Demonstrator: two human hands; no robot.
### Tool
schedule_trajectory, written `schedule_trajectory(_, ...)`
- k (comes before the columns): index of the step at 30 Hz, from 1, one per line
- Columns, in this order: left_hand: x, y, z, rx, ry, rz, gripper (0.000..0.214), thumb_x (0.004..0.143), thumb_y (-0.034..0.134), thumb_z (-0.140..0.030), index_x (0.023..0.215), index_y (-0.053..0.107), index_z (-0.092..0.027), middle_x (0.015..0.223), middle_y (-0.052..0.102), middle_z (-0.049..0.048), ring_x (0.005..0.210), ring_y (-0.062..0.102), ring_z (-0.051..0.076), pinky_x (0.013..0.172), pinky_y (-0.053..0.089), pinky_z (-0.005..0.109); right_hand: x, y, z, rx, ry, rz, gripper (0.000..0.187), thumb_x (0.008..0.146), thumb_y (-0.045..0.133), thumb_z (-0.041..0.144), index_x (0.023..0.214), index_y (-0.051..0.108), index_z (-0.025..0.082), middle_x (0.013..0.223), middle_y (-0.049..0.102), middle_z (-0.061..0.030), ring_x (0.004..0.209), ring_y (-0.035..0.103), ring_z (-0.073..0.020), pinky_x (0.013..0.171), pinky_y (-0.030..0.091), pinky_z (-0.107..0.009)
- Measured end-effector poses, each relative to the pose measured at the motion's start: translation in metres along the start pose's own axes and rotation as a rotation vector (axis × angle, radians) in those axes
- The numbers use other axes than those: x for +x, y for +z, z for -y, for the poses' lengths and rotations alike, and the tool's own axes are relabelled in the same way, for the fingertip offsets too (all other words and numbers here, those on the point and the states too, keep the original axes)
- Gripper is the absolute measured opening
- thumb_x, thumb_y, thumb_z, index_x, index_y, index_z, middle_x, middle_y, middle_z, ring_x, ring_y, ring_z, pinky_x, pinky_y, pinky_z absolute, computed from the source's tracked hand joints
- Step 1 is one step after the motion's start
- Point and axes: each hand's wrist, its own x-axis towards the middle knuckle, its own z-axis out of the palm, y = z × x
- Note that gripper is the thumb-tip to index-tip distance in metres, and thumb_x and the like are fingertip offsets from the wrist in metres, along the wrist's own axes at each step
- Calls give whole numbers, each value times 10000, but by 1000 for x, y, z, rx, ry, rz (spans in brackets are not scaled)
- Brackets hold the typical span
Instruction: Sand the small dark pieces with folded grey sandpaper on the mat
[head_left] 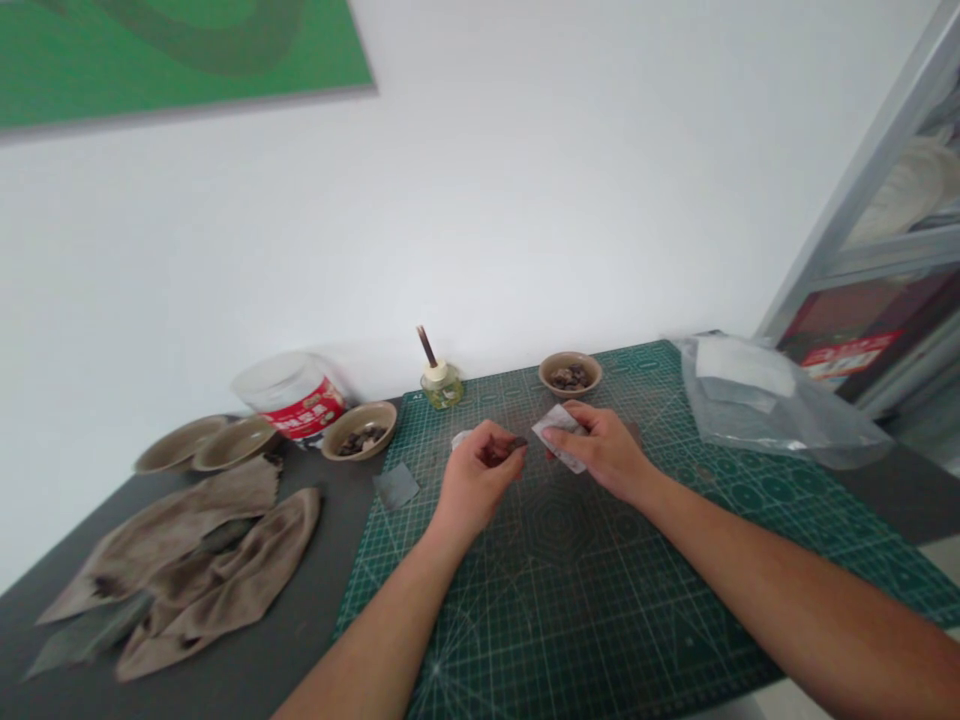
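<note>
My left hand [484, 468] is closed in a pinch on a small dark piece [519, 442], which looks like a stone or shell bit; its kind is unclear. Between the thumb and fingers of my right hand [604, 450] is a folded whitish piece of paper or cloth [561, 436]. The two hands are a little apart above the green cutting mat [540, 610]. Part of a white scrap [459, 438] shows behind my left hand. Beyond the hands stands a bowl [550, 376] with small dark pieces [570, 377] in it.
Left of the mat are another bowl of dark pieces [361, 440], two more bowls, a red-labelled jar [300, 405] and crumpled brown cloths [225, 580]. A grey square [397, 487] and a small bottle with sticks [442, 384] lie nearer. At right is a clear plastic bag [780, 400].
</note>
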Motion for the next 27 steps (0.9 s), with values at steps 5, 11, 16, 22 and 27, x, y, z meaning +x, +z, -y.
schedule_trajectory(5, 1, 1, 8, -55, -50, 42, 141, 752, 667, -275, 801, 583, -172, 698, 672, 9, 642, 629, 134, 588, 475, 228, -2, 2, 4, -159, -175, 25, 157, 814, 644, 329, 782, 686, 181, 826, 592, -23, 767, 568, -151, 693, 433, -256)
schedule_trajectory(11, 1, 0, 3, -129, -76, 96, 236, 704, 728, -314, 873, 643, -172, 773, 706, 30, 692, 658, 156, 650, 521, 270, -2, 1, 1, -218, -214, 54, 128, 815, 643, 305, 803, 688, 186, 861, 598, -30, 804, 573, -163, 736, 441, -275)
schedule_trajectory(16, 4, -3, -2, -105, -97, 106, 235, 704, 728, -285, 907, 692, -173, 787, 712, 39, 714, 658, 163, 690, 530, 285, -3, 2, 1, -287, -258, 71, 93, 808, 650, 271, 788, 697, 193, 860, 602, -29, 774, 573, -157, 706, 438, -271)
schedule_trajectory(22, 3, -1, -2, -138, -96, 123, 174, 690, 737, -253, 812, 645, -170, 666, 659, -10, 606, 607, 122, 582, 484, 228, -3, 1, 2, -289, -261, 73, 90, 813, 653, 266, 792, 698, 191, 869, 603, -25, 787, 577, -155, 719, 435, -271)
schedule_trajectory(27, 2, -2, -3, -165, -100, 147, 197, 666, 738, -181, 838, 642, -173, 717, 671, -10, 651, 614, 119, 622, 485, 226, -4, 0, 3, -287, -266, 129, 79, 801, 667, 262, 794, 699, 190, 861, 606, -23, 774, 579, -152, 708, 436, -268)
